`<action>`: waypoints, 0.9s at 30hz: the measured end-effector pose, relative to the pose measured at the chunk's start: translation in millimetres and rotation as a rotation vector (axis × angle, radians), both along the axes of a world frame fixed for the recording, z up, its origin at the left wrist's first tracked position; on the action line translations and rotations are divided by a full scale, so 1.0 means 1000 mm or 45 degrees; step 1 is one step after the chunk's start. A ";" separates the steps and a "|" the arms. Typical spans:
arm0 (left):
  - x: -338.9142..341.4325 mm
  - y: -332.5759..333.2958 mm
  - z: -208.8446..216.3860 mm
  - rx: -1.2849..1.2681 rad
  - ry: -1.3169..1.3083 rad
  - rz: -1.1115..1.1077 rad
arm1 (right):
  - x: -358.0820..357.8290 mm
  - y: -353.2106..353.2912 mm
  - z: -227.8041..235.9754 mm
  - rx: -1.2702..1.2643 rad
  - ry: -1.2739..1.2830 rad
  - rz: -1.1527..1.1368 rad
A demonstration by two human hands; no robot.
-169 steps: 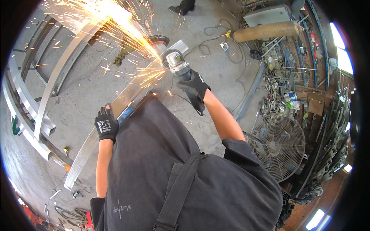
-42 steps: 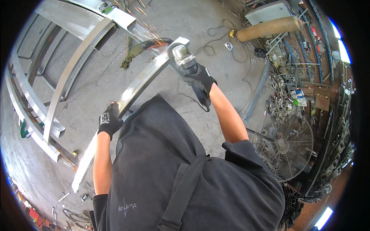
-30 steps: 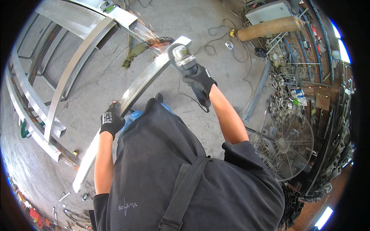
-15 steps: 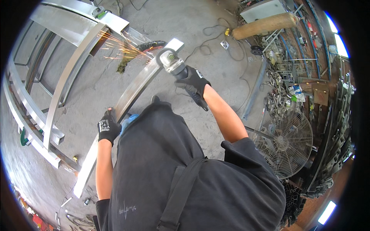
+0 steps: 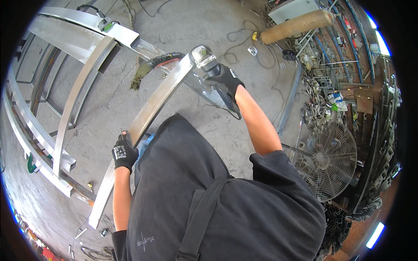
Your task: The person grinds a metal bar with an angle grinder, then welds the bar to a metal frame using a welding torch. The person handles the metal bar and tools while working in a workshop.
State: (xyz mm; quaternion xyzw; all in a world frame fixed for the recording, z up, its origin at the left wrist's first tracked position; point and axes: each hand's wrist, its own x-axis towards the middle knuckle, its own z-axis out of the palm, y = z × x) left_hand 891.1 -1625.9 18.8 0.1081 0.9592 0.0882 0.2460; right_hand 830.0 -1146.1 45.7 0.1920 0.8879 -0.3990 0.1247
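Note:
My right hand (image 5: 226, 82), in a black glove, is closed around the body of an angle grinder (image 5: 203, 56). The grinder's silver head sits against the far end of a long metal tube (image 5: 157, 99); its disc is hidden. My left hand (image 5: 124, 153), also gloved with a bare fingertip showing, grips that tube along its middle. The tube slants from the lower left up to the grinder, passing beside my left leg. No sparks show. Behind the tube lies a dark curved hose-like piece with a red edge (image 5: 162, 60), partly covered by it.
Metal frames and long bars (image 5: 69, 100) stand at the left, with a green tool (image 5: 106, 25) on top. A brown gas cylinder (image 5: 297, 26) lies at the far right. Cables (image 5: 237, 41) trail over the concrete floor. At right are a large caged fan (image 5: 323, 158) and heaped metal scraps (image 5: 313, 93).
The orange sparks flying left from the grinder are gone. My right hand has moved the grinder slightly right and away, to the tube's end. My left hand still grips the tube.

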 end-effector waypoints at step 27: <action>0.010 0.005 -0.023 -0.109 0.150 -0.008 | 0.011 -0.014 -0.005 0.180 -0.117 0.070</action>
